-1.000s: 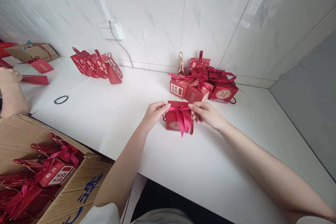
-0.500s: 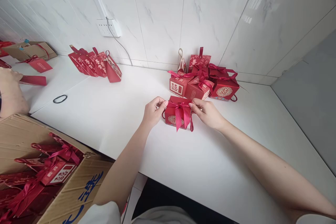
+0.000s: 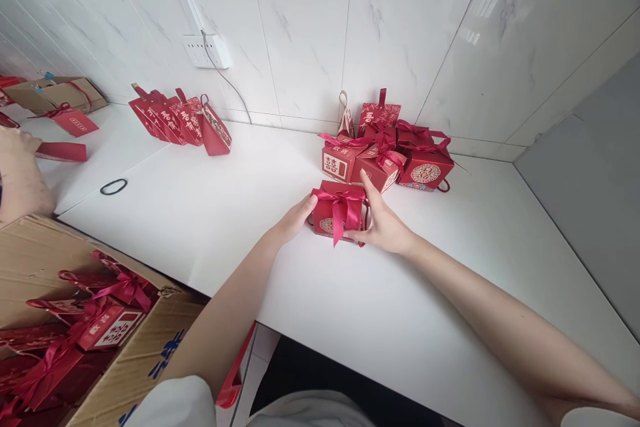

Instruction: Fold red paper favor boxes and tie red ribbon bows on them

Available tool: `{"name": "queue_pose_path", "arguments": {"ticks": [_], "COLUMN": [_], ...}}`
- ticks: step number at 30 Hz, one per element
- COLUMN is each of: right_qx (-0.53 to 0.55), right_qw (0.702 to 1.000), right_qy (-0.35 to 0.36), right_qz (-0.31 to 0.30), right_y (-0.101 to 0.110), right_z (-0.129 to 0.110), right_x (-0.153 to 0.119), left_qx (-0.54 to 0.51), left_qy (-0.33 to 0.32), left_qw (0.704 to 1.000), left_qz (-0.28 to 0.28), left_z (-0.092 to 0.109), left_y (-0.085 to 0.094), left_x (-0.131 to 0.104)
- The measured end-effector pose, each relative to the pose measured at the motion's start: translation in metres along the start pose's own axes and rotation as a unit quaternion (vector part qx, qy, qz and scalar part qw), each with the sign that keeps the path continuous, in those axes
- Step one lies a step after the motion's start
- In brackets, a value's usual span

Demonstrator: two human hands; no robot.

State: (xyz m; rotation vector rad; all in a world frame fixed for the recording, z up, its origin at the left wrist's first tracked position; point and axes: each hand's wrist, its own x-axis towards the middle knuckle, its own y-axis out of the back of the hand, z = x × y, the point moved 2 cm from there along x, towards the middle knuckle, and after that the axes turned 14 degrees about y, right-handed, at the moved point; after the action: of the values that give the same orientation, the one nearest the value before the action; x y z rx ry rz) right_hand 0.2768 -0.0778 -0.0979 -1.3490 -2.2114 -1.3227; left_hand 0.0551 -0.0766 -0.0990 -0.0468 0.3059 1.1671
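Observation:
A small red gift box (image 3: pixel 326 219) stands upright on the white table, with a pink ribbon bow tied across its top and a gold round pattern on its front. My left hand (image 3: pixel 293 220) holds the box at its left side, thumb at the upper corner, with the other fingers mostly hidden behind. Round the right side, my right hand (image 3: pixel 387 223) grips it, one digit low at the front and another reaching up behind the top edge. Dark red cords hang at the box's sides. Just behind it sit several red gift boxes (image 3: pixel 376 170) with bows.
Several triangular red packets (image 3: pixel 187 121) stand near the tiled wall. A black ring (image 3: pixel 114 187) lies on the table at left. An open cardboard carton (image 3: pixel 145 340) holding red boxes is at lower left. Another person's hand (image 3: pixel 23 173) is at the far left, by a red piece.
My hands have gone from pinching at the bow's two ends to holding the box by its sides. My right hand has opened wider around it.

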Motion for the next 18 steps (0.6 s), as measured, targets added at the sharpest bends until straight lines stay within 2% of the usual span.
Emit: {"name": "queue_pose_path", "arguments": {"ticks": [4,7,10,13,15,18], "right_qx": [-0.031,-0.106,-0.138,-0.132,-0.118,-0.071], "right_qw": [0.995,0.978,0.967,0.969,0.975,0.988], "right_qy": [0.081,0.167,0.196,0.189,0.174,0.127], "right_qz": [0.044,0.060,0.082,0.084,0.074,0.053], "right_y": [-0.010,-0.010,-0.009,-0.010,-0.010,-0.012], "right_z": [0.010,0.011,0.010,0.010,0.010,0.012], "right_x": [-0.006,-0.009,-0.010,-0.010,-0.008,-0.007], "left_qx": [0.048,0.087,0.064,-0.006,-0.040,-0.075], "left_qy": [-0.138,-0.186,-0.171,-0.109,-0.077,-0.072], "left_qw": [0.989,0.978,0.983,0.992,0.996,0.994], "left_qz": [0.033,0.029,-0.019,-0.061,-0.036,0.035], "left_z": [-0.001,0.003,0.002,-0.003,-0.006,-0.011], "left_y": [0.015,0.018,0.014,0.009,0.008,0.012], "left_x": [-0.003,-0.008,-0.009,-0.006,-0.002,0.007]}}
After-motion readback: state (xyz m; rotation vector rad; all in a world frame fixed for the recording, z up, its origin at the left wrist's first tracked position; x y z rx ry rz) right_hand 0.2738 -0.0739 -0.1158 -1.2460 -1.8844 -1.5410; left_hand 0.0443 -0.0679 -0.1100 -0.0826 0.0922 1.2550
